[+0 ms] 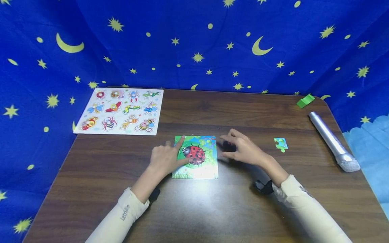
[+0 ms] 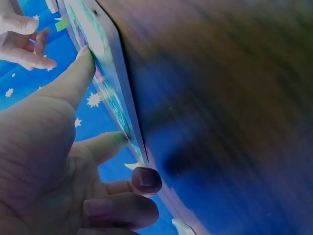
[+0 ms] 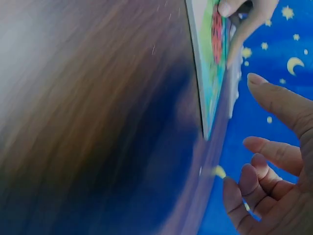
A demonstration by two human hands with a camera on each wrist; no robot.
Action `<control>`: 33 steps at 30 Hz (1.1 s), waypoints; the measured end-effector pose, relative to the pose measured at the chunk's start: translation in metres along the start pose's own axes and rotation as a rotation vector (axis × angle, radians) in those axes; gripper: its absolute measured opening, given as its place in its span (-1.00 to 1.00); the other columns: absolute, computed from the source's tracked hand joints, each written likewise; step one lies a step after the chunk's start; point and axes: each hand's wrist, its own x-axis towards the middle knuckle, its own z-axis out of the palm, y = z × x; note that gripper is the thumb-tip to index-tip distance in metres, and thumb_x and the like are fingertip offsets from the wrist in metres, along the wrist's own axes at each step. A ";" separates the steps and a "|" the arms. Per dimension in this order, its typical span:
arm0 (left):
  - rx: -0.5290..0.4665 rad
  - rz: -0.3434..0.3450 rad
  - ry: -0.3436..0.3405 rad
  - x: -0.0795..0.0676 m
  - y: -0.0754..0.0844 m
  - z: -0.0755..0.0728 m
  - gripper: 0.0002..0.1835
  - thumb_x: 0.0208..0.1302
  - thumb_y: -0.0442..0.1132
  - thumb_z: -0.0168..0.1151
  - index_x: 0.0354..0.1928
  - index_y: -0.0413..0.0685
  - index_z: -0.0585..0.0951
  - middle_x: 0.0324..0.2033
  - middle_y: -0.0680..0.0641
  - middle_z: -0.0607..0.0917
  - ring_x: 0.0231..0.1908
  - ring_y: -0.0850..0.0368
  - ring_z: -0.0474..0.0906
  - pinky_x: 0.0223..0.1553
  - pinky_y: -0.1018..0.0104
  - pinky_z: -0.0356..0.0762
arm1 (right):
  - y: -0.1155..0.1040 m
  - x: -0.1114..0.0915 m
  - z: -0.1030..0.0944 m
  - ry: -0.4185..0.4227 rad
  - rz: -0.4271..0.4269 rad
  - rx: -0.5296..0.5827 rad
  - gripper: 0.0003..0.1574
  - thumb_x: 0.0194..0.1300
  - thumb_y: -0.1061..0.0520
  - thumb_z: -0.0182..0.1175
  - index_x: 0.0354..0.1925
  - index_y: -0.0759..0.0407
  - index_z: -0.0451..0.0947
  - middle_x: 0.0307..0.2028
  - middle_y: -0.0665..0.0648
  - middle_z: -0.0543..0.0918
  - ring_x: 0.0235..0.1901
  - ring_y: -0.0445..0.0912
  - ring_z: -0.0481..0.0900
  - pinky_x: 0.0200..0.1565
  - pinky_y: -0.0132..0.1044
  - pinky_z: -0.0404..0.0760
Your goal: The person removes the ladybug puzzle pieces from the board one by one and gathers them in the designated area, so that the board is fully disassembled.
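Observation:
A square ladybug jigsaw puzzle (image 1: 199, 171) lies flat on the table in front of the person. The left hand (image 1: 164, 158) rests on its left side, with thumb and index finger spread over the picture. In the left wrist view both fingertips touch the puzzle's face, while the other fingers bend loosely beside its edge. Just off the puzzle's right edge hovers the right hand (image 1: 244, 148), thumb apart from the fingers and nothing between them. A loose green-and-blue jigsaw piece (image 1: 281, 143) lies on the table farther right.
A white peg puzzle board (image 1: 121, 131) with insect pictures lies at the back left. On the right are a silver microphone (image 1: 329, 138) and, near the back corner, a green block (image 1: 305, 101). A blue star-patterned curtain (image 1: 194, 40) hangs behind the brown table (image 1: 194, 209).

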 end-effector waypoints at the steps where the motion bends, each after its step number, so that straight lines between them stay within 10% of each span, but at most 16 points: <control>1: -0.004 -0.002 -0.006 0.000 0.000 0.000 0.02 0.13 0.60 -0.01 0.54 0.26 0.15 -0.17 -0.26 0.66 -0.66 0.17 0.19 -0.62 0.30 0.17 | -0.003 0.003 0.003 -0.005 -0.006 0.003 -0.20 0.07 -0.01 0.52 0.20 0.34 0.55 -0.30 0.10 0.37 -0.39 -0.14 0.30 -0.38 -0.35 0.35; 16: 0.008 0.000 -0.020 0.000 0.000 0.002 -0.01 0.17 0.58 -0.04 0.55 0.27 0.13 -0.11 -0.29 0.68 -0.66 0.13 0.28 -0.59 0.30 0.20 | -0.030 0.038 0.044 -0.024 0.089 -0.002 -0.23 0.13 -0.11 0.47 0.18 0.31 0.58 -0.30 0.04 0.41 -0.43 -0.18 0.30 -0.39 -0.34 0.34; 33: 0.003 0.002 0.000 0.001 0.001 0.002 0.01 0.14 0.58 0.00 0.54 0.24 0.17 -0.54 -0.12 0.53 -0.67 0.12 0.32 -0.59 0.29 0.26 | -0.034 0.045 0.049 -0.053 0.058 -0.079 -0.13 0.13 -0.15 0.46 0.24 0.33 0.51 -0.36 0.08 0.39 -0.47 -0.17 0.30 -0.45 -0.37 0.34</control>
